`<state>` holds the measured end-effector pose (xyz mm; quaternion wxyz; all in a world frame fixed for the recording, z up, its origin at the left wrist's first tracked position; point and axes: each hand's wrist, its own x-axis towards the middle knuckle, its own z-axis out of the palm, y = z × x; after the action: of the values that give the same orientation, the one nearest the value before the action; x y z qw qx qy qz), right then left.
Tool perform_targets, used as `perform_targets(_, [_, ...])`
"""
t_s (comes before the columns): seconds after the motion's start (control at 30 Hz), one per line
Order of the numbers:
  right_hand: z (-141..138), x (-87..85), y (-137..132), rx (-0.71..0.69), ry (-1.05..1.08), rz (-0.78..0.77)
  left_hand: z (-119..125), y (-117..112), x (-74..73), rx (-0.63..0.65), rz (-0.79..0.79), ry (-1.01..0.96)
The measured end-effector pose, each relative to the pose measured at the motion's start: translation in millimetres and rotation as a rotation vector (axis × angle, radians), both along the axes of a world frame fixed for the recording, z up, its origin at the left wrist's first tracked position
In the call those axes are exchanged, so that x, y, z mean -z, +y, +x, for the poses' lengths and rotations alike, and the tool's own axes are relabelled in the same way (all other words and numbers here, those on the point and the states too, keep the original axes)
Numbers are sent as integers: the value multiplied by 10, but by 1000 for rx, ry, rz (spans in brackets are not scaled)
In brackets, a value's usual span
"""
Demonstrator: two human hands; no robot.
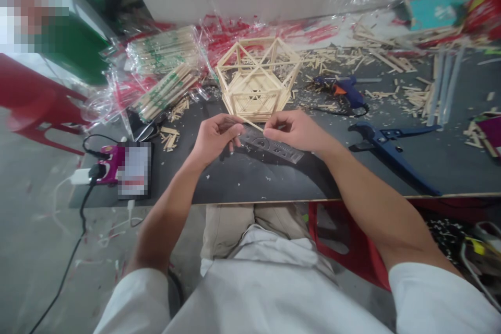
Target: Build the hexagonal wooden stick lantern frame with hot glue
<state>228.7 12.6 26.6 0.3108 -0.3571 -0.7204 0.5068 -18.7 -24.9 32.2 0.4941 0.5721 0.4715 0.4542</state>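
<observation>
Between my two hands a thin wooden stick [252, 124] runs slantwise, just above a dark see-through ruler [279, 148]. The fingers of my left hand [219, 138] are closed at the stick's left end and also touch the ruler's left part. My right hand [295, 129] pinches the stick's right end between thumb and forefinger. Right behind the hands stands a lattice frame of glued wooden sticks [256, 81], many-sided, with its lower front edge close to my fingers.
Right of the frame lie a blue glue gun [350, 95], a blue cutter [391, 154], and clear glue sticks [445, 86]. Bagged sticks [168, 86] are at left, with a phone [135, 169] by a purple power adapter [109, 164]. Stick offcuts litter the dark table [235, 188].
</observation>
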Motion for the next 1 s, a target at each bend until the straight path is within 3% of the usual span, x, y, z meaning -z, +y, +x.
perform_targets(0.3, [-72, 25, -76, 68, -64, 109, 59, 16, 80, -29, 16, -59])
perform_targets(0.6, [-84, 47, -67, 67, -88, 149, 69, -2, 39, -18, -18, -97])
perform_targets(0.83, [184, -120, 13, 114, -174, 181, -48, 40, -45, -183, 21, -119])
perform_targets(1.0, [292, -20, 134, 27, -325, 300, -143, 62, -68, -171, 4, -212])
